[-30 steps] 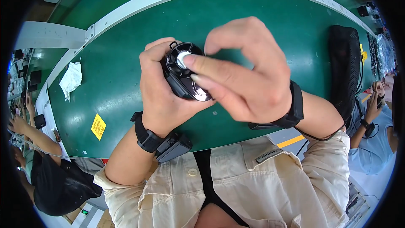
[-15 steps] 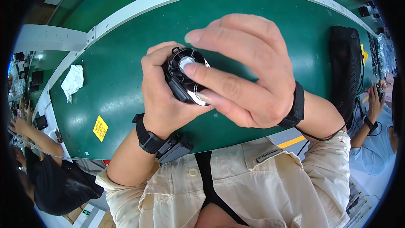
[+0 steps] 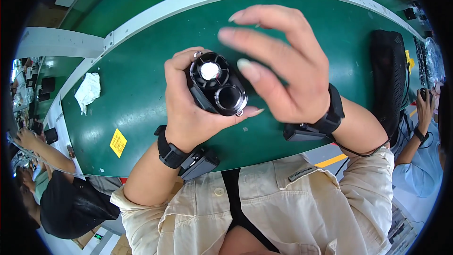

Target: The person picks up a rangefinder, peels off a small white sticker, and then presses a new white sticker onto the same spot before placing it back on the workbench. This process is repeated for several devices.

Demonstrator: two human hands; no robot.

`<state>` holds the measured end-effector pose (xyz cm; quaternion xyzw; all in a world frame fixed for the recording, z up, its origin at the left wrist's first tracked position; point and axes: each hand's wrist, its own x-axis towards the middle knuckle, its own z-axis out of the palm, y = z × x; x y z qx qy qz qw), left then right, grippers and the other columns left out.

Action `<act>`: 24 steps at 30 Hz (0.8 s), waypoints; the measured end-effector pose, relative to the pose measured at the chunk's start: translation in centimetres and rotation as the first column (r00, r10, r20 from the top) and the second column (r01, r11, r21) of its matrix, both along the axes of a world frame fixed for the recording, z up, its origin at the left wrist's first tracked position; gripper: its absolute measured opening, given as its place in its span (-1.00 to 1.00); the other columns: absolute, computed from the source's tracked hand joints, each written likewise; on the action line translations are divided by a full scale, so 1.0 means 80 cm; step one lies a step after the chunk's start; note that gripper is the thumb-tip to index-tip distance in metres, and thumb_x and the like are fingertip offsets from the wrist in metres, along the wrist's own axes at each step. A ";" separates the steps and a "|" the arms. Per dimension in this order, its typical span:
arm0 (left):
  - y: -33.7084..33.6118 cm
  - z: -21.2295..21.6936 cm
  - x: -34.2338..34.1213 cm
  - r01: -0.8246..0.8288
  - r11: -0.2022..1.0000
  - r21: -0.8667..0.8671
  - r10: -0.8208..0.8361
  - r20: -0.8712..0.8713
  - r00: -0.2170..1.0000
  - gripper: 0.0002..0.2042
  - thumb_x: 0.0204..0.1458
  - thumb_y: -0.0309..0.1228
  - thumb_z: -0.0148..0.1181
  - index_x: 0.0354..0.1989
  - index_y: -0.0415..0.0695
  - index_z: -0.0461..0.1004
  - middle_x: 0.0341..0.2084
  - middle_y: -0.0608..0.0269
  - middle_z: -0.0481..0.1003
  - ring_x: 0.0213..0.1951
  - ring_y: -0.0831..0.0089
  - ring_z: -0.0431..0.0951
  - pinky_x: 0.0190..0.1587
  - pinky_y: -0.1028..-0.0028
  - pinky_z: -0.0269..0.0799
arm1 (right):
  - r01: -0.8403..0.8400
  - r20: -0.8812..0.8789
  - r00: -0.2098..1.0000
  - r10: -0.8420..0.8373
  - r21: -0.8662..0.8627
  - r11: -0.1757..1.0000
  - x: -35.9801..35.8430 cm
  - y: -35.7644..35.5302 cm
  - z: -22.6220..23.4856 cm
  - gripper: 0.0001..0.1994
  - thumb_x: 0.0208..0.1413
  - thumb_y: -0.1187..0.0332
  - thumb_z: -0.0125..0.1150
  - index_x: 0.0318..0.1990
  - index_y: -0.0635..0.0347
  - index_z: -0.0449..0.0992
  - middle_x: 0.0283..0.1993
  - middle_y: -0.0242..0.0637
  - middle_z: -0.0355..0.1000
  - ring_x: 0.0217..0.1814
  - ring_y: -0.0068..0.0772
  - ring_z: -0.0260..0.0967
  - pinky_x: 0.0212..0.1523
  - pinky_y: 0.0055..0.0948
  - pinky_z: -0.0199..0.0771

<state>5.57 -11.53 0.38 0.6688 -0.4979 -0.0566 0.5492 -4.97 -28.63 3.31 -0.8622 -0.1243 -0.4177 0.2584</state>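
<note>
A small black device (image 3: 217,89) with two round lenses is gripped in the left hand (image 3: 188,108), held above a green table (image 3: 132,89). The right hand (image 3: 288,73) hovers just beside it, fingers spread wide, holding nothing. Gripped one-handed, the device could slip — and the lenses could be smudged by fingertips.

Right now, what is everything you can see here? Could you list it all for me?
Handheld device: one, black with two round lenses, held in the left hand.
Table: one, green with a white edge, under the hands.
Crumpled cloth: one, white, on the table's left.
Sticky note: one, yellow, near the table's front edge.
Mesh object: one, black, on the table's right.
Co-workers: two, at the far left and far right edges.
Wristbands: two, black, one on each wrist.
Left hand: grips the device.
Right hand: open, fingers spread above the device.
</note>
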 end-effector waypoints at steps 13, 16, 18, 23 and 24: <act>0.000 -0.004 0.010 -0.004 1.000 0.028 0.008 -0.157 0.988 0.01 -0.47 -0.28 0.66 0.22 -0.20 0.12 0.11 0.02 0.29 0.14 0.25 0.37 0.14 0.33 0.38 | -0.223 -0.350 0.861 0.369 0.392 0.893 0.003 0.022 -0.025 0.04 -0.12 0.23 0.43 0.44 0.19 -0.19 0.31 0.08 0.13 0.34 0.07 0.12 0.27 -0.16 0.20; -0.003 0.004 0.010 0.059 0.998 0.038 -0.037 -0.428 0.903 0.00 -0.40 -0.39 0.62 0.28 -0.19 0.08 0.12 0.07 0.29 0.13 0.31 0.37 0.14 0.34 0.40 | -0.175 -0.374 0.868 0.327 0.386 0.906 0.008 0.023 -0.033 0.04 -0.13 0.32 0.42 0.44 0.19 -0.20 0.31 0.10 0.12 0.34 0.09 0.13 0.28 -0.17 0.22; -0.007 0.007 0.012 0.074 0.997 0.025 -0.053 -0.477 0.877 0.00 -0.38 -0.41 0.61 0.28 -0.19 0.07 0.12 0.08 0.29 0.13 0.32 0.38 0.14 0.35 0.41 | -0.141 -0.361 0.889 0.282 0.371 0.918 0.012 0.023 -0.037 0.02 -0.15 0.40 0.41 0.43 0.19 -0.18 0.31 0.11 0.13 0.32 0.10 0.16 0.28 -0.19 0.24; -0.010 0.017 0.006 0.079 0.996 -0.034 -0.084 -0.572 0.816 -0.02 -0.34 -0.45 0.59 0.30 -0.19 0.05 0.11 0.06 0.28 0.12 0.32 0.39 0.14 0.37 0.41 | -0.042 -0.405 0.890 0.212 0.390 0.920 0.017 0.024 -0.040 -0.02 -0.17 0.49 0.37 0.42 0.19 -0.12 0.27 0.09 0.18 0.27 0.09 0.22 0.24 -0.21 0.30; -0.010 0.019 0.005 0.069 0.996 -0.049 -0.085 -0.572 0.816 -0.02 -0.34 -0.45 0.58 0.30 -0.18 0.05 0.12 0.05 0.27 0.11 0.31 0.40 0.14 0.37 0.41 | -0.036 -0.413 0.885 0.214 0.398 0.917 0.017 0.024 -0.041 -0.04 -0.18 0.50 0.36 0.41 0.20 -0.09 0.25 0.08 0.20 0.26 0.08 0.23 0.23 -0.21 0.32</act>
